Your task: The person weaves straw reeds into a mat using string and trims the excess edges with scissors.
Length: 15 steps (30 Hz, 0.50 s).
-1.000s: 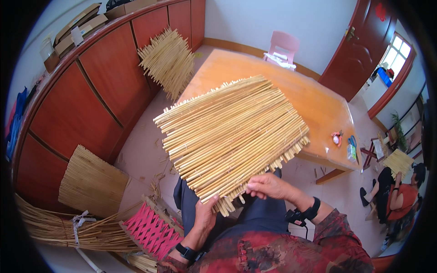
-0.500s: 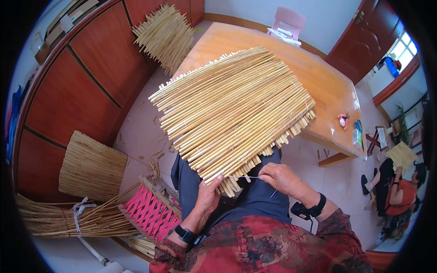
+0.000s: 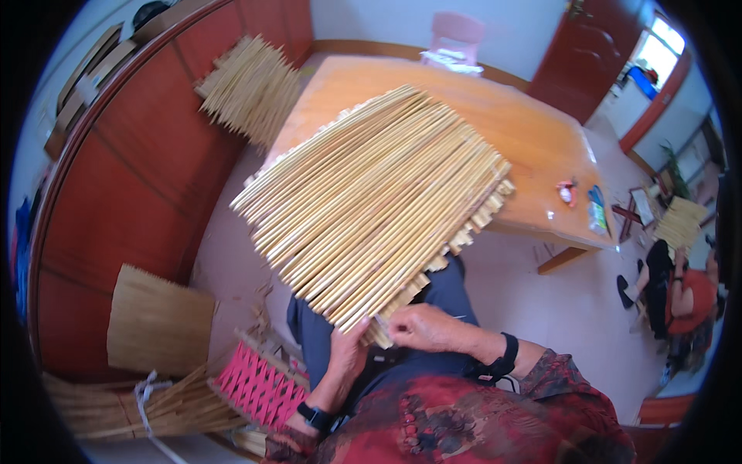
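Observation:
A mat of straw-coloured reed stalks (image 3: 371, 205), laid side by side and stitched together, rests tilted across my lap and over the near edge of the wooden table. My left hand (image 3: 349, 348) is closed on its near corner, thumb on top of the stalks. Close beside it, my right hand (image 3: 421, 328) has its fingers pinched together at the mat's near edge. The white thread that ran between the two hands is hardly visible now, as the picture is blurred there. My right palm is turned away and hidden.
Beyond the mat lies the wooden table (image 3: 533, 166), with a small red-and-white packet (image 3: 567, 192) on it. A pink woven-seat stool (image 3: 259, 383) and a tied reed bundle (image 3: 166, 406) are at my left. Finished-looking mats lean against red cabinets (image 3: 147, 170). Another person (image 3: 684, 298) sits far right.
My right hand has moved left, right up to my left hand and the mat's edge. The whole view has shifted, so the table and mat sit further left.

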Motion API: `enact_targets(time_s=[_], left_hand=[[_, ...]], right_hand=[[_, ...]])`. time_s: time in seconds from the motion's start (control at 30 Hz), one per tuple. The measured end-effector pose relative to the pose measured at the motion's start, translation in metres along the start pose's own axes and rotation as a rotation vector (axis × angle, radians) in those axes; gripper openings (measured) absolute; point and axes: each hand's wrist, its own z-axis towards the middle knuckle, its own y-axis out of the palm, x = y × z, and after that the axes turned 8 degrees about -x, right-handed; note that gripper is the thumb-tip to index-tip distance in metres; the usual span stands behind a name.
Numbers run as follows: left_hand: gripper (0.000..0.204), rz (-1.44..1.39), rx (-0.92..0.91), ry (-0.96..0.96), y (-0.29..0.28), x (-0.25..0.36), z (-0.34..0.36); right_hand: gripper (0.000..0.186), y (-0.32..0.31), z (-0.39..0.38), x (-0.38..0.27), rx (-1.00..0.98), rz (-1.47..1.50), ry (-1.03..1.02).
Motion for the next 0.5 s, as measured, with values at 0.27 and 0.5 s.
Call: enact_targets(time_s=[0.27,0.5], left_hand=[[0.036,0.035,0.030,-0.032,-0.003,-0.011,0.000],[0.032,0.027,0.016,0.066,0.003,-0.020,0.002]], right_hand=[[0.019,-0.008,0.010,-0.016,-0.057,0.285,-0.341],[0.022,0.018,0.018,-0.009,0.031,0.269,-0.225]])
